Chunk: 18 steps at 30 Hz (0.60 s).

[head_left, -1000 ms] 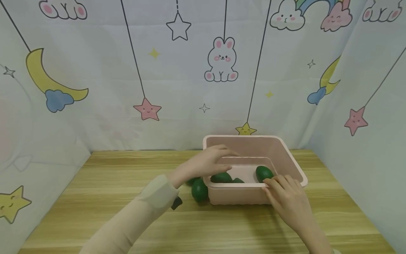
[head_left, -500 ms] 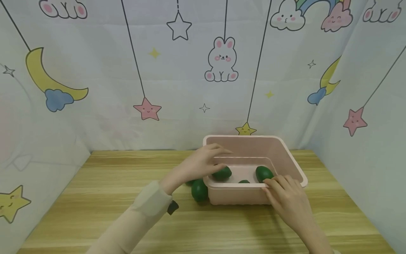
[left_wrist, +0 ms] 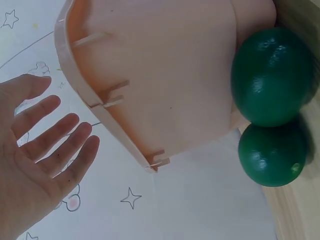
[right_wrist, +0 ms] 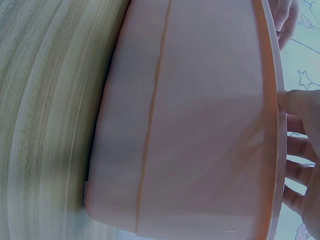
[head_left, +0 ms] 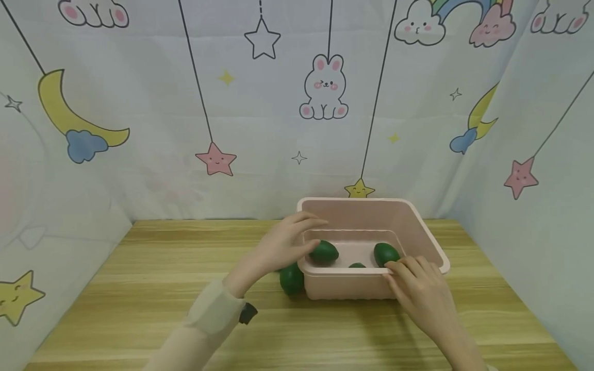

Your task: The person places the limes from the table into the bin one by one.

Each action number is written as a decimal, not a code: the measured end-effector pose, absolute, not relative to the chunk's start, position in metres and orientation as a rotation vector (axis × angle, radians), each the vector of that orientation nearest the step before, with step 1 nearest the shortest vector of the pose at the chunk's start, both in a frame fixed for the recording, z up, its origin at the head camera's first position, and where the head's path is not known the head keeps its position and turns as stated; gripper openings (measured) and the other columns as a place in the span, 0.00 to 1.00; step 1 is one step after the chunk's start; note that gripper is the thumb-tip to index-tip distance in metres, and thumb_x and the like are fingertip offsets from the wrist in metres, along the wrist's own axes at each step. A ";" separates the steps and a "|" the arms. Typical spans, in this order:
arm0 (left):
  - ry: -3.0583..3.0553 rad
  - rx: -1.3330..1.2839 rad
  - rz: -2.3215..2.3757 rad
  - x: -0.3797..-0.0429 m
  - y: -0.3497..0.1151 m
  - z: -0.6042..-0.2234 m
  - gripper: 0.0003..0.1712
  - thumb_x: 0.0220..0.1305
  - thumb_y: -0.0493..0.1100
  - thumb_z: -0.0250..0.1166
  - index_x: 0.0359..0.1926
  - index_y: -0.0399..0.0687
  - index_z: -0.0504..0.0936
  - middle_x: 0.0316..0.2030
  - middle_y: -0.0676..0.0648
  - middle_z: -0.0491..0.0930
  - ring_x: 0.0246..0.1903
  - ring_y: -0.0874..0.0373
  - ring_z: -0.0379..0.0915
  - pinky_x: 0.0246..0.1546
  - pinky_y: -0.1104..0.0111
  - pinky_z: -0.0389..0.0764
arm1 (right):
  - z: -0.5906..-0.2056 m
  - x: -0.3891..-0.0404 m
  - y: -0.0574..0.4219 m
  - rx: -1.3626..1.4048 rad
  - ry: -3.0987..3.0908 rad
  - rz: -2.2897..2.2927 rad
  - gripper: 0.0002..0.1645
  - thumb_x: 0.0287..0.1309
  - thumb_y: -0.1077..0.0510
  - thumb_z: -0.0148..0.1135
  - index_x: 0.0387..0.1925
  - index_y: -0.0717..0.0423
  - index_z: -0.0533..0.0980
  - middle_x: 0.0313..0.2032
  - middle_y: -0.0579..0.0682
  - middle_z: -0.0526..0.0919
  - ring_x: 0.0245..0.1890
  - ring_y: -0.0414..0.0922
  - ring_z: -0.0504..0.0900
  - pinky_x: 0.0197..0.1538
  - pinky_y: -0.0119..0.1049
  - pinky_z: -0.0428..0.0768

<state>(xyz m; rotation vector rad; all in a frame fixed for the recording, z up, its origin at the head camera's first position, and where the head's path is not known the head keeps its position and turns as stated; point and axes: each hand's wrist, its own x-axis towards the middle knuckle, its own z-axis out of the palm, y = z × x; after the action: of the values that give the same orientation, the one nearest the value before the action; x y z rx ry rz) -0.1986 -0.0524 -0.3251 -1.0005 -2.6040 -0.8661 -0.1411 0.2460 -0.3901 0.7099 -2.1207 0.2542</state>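
Note:
A pink plastic bin (head_left: pixel 345 286) stands on the table. My right hand (head_left: pixel 424 296) grips its front rim near the right corner, the thumb outside and the fingers over the edge. My left hand (head_left: pixel 283 242) hovers over the left rim with spread fingers, holding nothing; the left wrist view shows its palm bare. Inside the bin lie a dark green avocado (head_left: pixel 326 252) at the left, another avocado (head_left: pixel 385 253) at the right, and a sliver of a third avocado (head_left: pixel 357 265) behind the front rim. Against the outer left wall sit two avocados, a larger one (left_wrist: pixel 272 75) and a smaller one (left_wrist: pixel 272 156).
The wood-grain table (head_left: pixel 162 288) stretches left and in front of the bin. A white cloth (head_left: pixel 260 113) with cartoon prints hangs behind and along both sides. A small dark piece (head_left: pixel 248 313) shows at the left cuff.
My left hand has drawn back leftward from above the bin. The left avocado inside is more exposed, and the middle one has shifted slightly right. My right hand stays on the rim.

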 end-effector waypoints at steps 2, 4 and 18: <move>-2.587 -0.971 -0.896 -0.198 -0.055 -0.328 0.22 0.63 0.43 0.64 0.59 0.54 0.77 0.57 0.49 0.76 0.59 0.52 0.71 0.60 0.56 0.74 | -0.390 -0.141 0.246 0.710 -2.122 0.253 0.29 0.71 0.41 0.42 0.35 0.55 0.82 0.29 0.48 0.80 0.32 0.47 0.74 0.34 0.39 0.70; -2.567 -0.943 -0.915 -0.197 -0.057 -0.331 0.22 0.63 0.43 0.65 0.58 0.53 0.78 0.57 0.48 0.76 0.59 0.52 0.72 0.59 0.56 0.75 | -0.391 -0.141 0.247 0.710 -2.126 0.250 0.29 0.72 0.41 0.42 0.35 0.55 0.82 0.29 0.48 0.79 0.32 0.46 0.74 0.34 0.39 0.70; -2.425 -0.823 -1.005 -0.199 -0.073 -0.355 0.20 0.63 0.41 0.64 0.57 0.53 0.80 0.51 0.50 0.80 0.51 0.54 0.78 0.50 0.62 0.81 | -0.391 -0.141 0.247 0.713 -2.132 0.253 0.29 0.72 0.41 0.41 0.36 0.55 0.82 0.29 0.47 0.79 0.32 0.46 0.74 0.34 0.39 0.69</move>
<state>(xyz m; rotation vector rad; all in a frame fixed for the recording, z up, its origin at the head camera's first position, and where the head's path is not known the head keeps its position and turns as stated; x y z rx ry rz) -0.1995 -0.0725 -0.3551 -0.8228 -2.4252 -1.0051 -0.1407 0.2474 -0.3908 0.7133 -2.1323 0.2526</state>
